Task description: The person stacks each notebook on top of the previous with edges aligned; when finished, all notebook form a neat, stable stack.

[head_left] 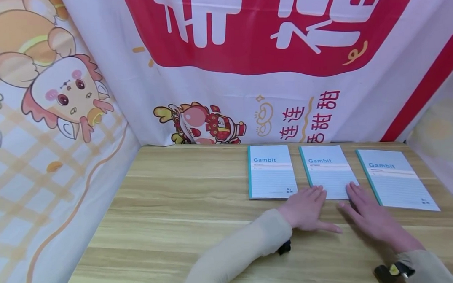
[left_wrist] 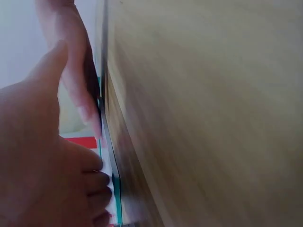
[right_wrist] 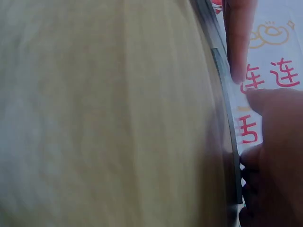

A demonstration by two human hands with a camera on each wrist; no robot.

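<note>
Three white notebooks with teal spines and "Gambit" on their covers lie in a row along the back of the table. My left hand (head_left: pixel 307 207) touches the lower left corner of the middle notebook (head_left: pixel 328 164) with its fingertips, fingers fairly straight and thumb spread to the right. At that notebook's lower right corner rest the fingers of my right hand (head_left: pixel 372 215). The left notebook (head_left: pixel 271 173) sits just beyond the left hand, the right notebook (head_left: pixel 397 178) beside the right hand. In the right wrist view, a notebook edge (right_wrist: pixel 229 127) runs by the fingers.
The wood-grain table (head_left: pixel 169 224) extends in front and to the left. A white cloth with red print (head_left: pixel 216 87) hangs behind it. Another printed cloth (head_left: pixel 60 165) covers the left side. Dark wrist devices (head_left: pixel 386 274) show near both sleeves.
</note>
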